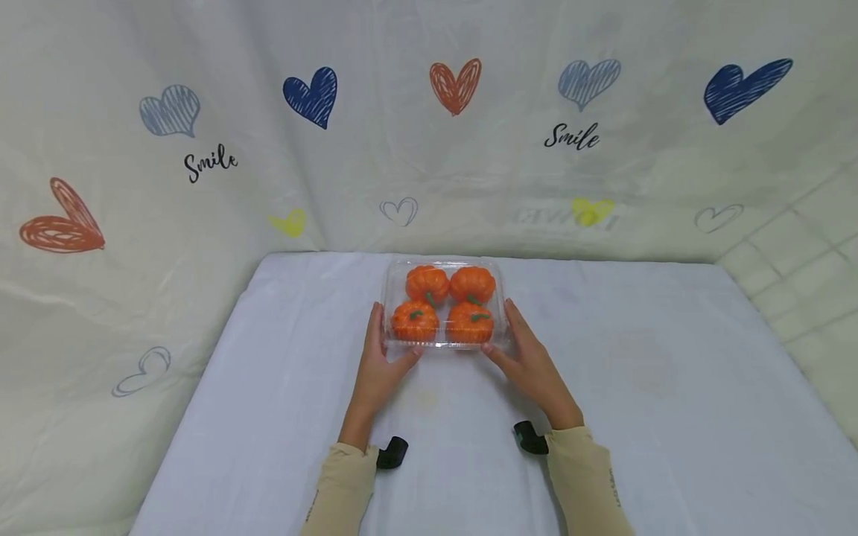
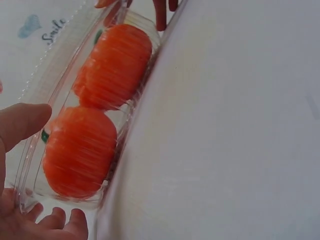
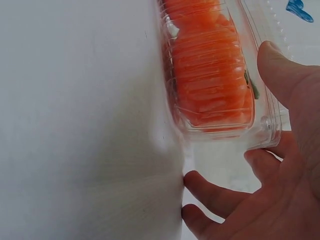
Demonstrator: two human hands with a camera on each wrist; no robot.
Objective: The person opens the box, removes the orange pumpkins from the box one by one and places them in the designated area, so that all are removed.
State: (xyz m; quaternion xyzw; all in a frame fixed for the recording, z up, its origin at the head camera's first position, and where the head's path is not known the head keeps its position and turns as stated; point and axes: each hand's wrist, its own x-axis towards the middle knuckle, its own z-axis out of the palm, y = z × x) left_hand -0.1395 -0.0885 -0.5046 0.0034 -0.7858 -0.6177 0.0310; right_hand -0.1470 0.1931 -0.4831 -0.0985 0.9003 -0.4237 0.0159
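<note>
A clear plastic box (image 1: 443, 336) with orange pumpkins (image 1: 415, 321) inside stands near the table's far edge. At its left side my left hand (image 1: 380, 372) holds it, thumb at the near edge and fingers along the side; in the left wrist view the thumb (image 2: 25, 122) lies by the rim and curled fingertips are under the corner. My right hand (image 1: 532, 368) holds the right side, its thumb (image 3: 282, 72) on the rim in the right wrist view, one finger touching the box corner and two lower fingers resting on the cloth.
A white cloth (image 1: 637, 417) covers the table. Behind it hangs a pale curtain (image 1: 375, 149) printed with hearts and the word Smile. Dark wrist-worn devices (image 1: 392, 452) stick out beside both sleeves.
</note>
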